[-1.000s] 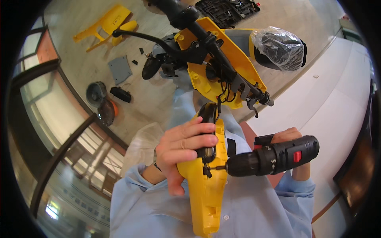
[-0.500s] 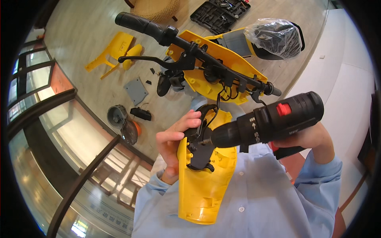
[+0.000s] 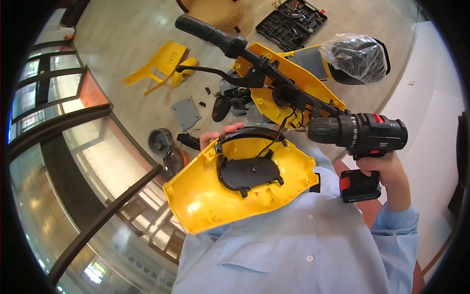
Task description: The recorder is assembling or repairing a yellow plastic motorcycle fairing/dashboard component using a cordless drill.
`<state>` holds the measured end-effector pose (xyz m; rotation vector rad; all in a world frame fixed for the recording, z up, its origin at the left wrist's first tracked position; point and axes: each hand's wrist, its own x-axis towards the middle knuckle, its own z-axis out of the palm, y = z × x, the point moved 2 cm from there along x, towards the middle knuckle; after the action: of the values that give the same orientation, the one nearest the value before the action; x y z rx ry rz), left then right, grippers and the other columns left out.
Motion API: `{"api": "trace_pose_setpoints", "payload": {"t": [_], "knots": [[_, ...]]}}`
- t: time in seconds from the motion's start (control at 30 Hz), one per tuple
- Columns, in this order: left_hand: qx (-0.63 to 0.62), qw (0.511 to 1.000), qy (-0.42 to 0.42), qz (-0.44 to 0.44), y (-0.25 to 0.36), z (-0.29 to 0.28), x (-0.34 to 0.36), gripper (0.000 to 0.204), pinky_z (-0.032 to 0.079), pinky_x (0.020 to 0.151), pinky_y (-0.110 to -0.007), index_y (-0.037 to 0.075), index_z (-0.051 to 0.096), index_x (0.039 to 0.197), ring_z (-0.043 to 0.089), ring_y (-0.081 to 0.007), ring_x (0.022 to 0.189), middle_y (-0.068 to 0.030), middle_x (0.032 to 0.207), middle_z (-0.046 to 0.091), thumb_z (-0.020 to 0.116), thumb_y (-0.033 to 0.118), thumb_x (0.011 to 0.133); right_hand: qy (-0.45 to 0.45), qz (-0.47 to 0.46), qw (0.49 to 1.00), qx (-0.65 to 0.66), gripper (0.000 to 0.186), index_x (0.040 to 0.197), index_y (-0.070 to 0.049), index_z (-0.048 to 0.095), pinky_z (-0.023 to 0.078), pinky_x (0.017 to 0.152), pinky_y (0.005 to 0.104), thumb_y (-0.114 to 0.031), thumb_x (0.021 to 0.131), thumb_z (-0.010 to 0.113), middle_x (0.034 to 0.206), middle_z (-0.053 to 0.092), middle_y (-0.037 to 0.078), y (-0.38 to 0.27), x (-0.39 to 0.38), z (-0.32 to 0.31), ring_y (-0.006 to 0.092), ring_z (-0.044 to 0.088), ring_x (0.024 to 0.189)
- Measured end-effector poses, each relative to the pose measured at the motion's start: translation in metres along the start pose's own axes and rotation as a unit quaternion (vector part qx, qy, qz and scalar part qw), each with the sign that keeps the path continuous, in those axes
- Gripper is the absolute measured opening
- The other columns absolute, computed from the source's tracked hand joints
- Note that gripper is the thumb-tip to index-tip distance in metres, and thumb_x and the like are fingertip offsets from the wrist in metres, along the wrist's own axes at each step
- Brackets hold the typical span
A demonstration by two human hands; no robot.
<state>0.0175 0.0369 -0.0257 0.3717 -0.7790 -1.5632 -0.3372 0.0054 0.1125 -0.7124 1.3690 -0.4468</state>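
Partly hidden behind the yellow shell (image 3: 205, 196) held before a blue shirt (image 3: 289, 240), the left hand (image 3: 210, 138) grips its upper rim at eleven o'clock, palm and thumb out of sight. At two o'clock from the shell, the right hand (image 3: 387, 166) clasps a black drill (image 3: 367, 133), partly masking a handlebar's (image 3: 269, 67) lower end.

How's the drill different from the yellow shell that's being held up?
The drill is mostly black with red bits, while the shell is bright yellow with a black plate inside. The drill is chunky, but the shell is wide and hollow. The right hand grips the drill by its handle; the left hand holds the shell at its far edge. Both are held off the floor.
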Motion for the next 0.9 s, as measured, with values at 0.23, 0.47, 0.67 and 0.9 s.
{"api": "trace_pose_setpoints", "payload": {"t": [0.23, 0.47, 0.67, 0.9], "knots": [[-0.177, 0.970, 0.158, 0.061, -0.034, 0.002, 0.000, 0.043, 0.036, 0.113, -0.060, 0.006, 0.053, 0.137, 0.047, -0.0389, 0.134, -0.0193, 0.138, 0.056, 0.045, 0.033, 0.104, 0.025, -0.067, 0.987, 0.147, 0.044, 0.114, 0.003, 0.063, 0.048, 0.060, 0.0281, -0.001, 0.071, 0.072, 0.091, 0.066, 0.010, 0.034, -0.009, -0.021, 0.0124, 0.055, 0.060], [-0.232, 0.958, 0.160, 0.056, -0.050, -0.015, -0.008, 0.042, 0.032, 0.118, -0.056, 0.007, 0.050, 0.139, 0.044, -0.0319, 0.138, -0.0163, 0.141, 0.053, 0.044, 0.031, 0.105, 0.130, -0.197, 0.972, 0.007, 0.037, 0.115, -0.002, 0.064, 0.050, 0.068, 0.0268, -0.001, 0.079, 0.071, 0.093, 0.065, 0.003, 0.068, -0.026, -0.039, 0.0107, 0.060, 0.076], [-0.200, 0.978, 0.008, 0.066, -0.068, -0.035, -0.008, 0.046, 0.024, 0.121, -0.056, 0.008, 0.040, 0.147, 0.034, -0.0300, 0.144, -0.0121, 0.150, 0.043, 0.044, 0.030, 0.106, 0.082, -0.096, 0.992, 0.003, 0.032, 0.110, -0.004, 0.066, 0.051, 0.068, 0.0272, -0.002, 0.079, 0.074, 0.090, 0.066, 0.001, 0.092, -0.036, -0.050, 0.0111, 0.061, 0.079], [-0.215, 0.976, -0.019, -0.004, -0.061, -0.007, 0.016, 0.040, 0.032, 0.118, -0.057, 0.008, 0.050, 0.139, 0.044, -0.0349, 0.137, -0.0137, 0.141, 0.052, 0.046, 0.030, 0.105, 0.000, -0.037, 0.992, -0.124, 0.027, 0.097, -0.004, 0.068, 0.050, 0.061, 0.0286, -0.004, 0.072, 0.077, 0.080, 0.067, 0.003, 0.062, -0.025, -0.047, 0.0107, 0.060, 0.066]]}}
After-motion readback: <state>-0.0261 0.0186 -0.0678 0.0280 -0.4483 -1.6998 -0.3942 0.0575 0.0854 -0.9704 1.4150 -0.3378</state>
